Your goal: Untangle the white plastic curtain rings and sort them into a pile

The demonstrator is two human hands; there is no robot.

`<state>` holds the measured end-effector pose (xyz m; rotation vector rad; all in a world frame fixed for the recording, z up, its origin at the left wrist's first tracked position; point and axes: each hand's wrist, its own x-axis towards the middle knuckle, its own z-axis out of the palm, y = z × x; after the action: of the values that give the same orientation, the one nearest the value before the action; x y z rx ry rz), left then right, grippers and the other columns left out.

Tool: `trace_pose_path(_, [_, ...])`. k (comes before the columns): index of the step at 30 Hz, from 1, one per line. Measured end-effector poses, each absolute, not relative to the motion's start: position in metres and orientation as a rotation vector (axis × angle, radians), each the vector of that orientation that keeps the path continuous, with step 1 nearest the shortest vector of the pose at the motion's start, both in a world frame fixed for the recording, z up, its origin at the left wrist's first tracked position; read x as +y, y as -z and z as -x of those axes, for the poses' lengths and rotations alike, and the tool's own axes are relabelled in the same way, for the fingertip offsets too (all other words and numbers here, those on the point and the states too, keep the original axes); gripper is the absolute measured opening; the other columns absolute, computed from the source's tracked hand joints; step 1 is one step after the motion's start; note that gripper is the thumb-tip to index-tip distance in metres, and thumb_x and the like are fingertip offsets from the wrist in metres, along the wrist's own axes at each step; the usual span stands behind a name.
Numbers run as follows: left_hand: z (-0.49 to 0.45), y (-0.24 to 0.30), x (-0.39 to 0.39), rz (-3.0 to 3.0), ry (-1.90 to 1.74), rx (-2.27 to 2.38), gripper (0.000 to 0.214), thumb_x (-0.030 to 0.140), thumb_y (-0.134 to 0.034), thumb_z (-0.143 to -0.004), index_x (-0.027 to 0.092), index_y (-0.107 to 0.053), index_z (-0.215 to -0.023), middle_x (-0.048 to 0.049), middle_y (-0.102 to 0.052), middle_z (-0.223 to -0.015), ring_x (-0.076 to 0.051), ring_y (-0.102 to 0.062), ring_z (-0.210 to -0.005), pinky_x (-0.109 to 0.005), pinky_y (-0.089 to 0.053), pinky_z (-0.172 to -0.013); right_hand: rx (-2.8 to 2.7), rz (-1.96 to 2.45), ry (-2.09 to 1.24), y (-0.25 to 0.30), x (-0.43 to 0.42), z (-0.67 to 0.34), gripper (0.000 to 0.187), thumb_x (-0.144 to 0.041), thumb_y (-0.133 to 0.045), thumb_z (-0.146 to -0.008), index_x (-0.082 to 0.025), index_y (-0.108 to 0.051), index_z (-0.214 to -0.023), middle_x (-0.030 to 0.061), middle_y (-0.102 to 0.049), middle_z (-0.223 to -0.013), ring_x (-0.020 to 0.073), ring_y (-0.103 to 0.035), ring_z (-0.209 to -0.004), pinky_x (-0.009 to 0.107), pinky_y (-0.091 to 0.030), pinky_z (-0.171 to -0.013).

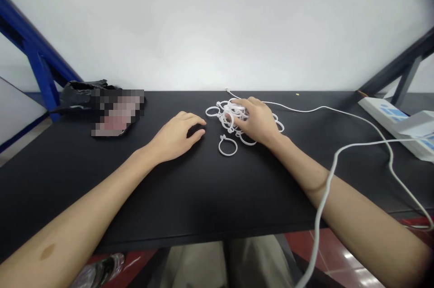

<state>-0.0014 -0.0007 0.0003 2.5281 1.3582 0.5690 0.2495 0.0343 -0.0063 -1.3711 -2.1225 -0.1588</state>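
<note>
A tangled pile of white plastic curtain rings [228,121], each with a small eyelet, lies on the black table. My right hand [257,118] covers the right part of this pile. Its thumb and fingers close around some of the rings, and the palm hides others. One loose curtain ring [228,147] lies flat just in front of the pile. To the left, my left hand [178,136] rests on the tabletop with thumb and fingers apart and holds nothing. A short gap separates its fingertips from the rings.
A white cable [305,110] runs behind the pile and loops over my right forearm. White-and-blue boxes [395,118] stand at the right. On the left lie a crumpled black bag [81,96] and a blurred-out flat object [117,118]. A white wall [217,25] rises behind the black table [203,202].
</note>
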Motion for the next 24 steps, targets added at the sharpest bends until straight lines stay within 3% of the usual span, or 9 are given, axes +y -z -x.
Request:
trace_pose_path(10, [0.004, 0.003, 0.001, -2.568, -0.598, 1.347, 0.031, 0.039, -0.049, -0.096, 0.020, -0.065, -0.115, -0.0055, -0.068, -0.124, -0.024, -0.057, -0.116, -0.042, -0.047, -0.102, -1.924, 1.323, 0.188, -0.005, 0.038, -0.257, 0.023, -0.038, -0.058, -0.091, -0.018, -0.068, -0.093, 0.0053, -0.063, -0.080, 0.0167, -0.053, -0.070, 0.031, -0.041, -0.068])
trace_pose_path(15, [0.005, 0.006, 0.002, -2.572, -0.607, 1.351, 0.029, 0.038, -0.050, -0.097, 0.021, -0.065, -0.115, -0.0042, -0.068, -0.122, -0.023, -0.057, -0.114, -0.041, -0.047, -0.101, -1.839, 1.305, 0.175, -0.011, 0.039, -0.259, 0.021, -0.038, -0.057, -0.091, -0.020, -0.063, -0.081, 0.0030, -0.057, -0.072, 0.0158, -0.050, -0.065, 0.032, -0.039, -0.065])
trace_pose_path(24, [0.000, 0.003, -0.002, -2.578, -0.585, 1.371, 0.038, 0.051, -0.055, -0.094, 0.022, -0.063, -0.117, -0.0044, -0.066, -0.124, -0.025, -0.057, -0.112, -0.044, -0.047, -0.099, -1.889, 1.292, 0.011, -0.010, 0.034, -0.255, 0.029, -0.036, -0.062, -0.086, -0.021, -0.065, -0.110, 0.0095, -0.060, -0.100, 0.0234, -0.060, -0.090, 0.042, -0.047, -0.085])
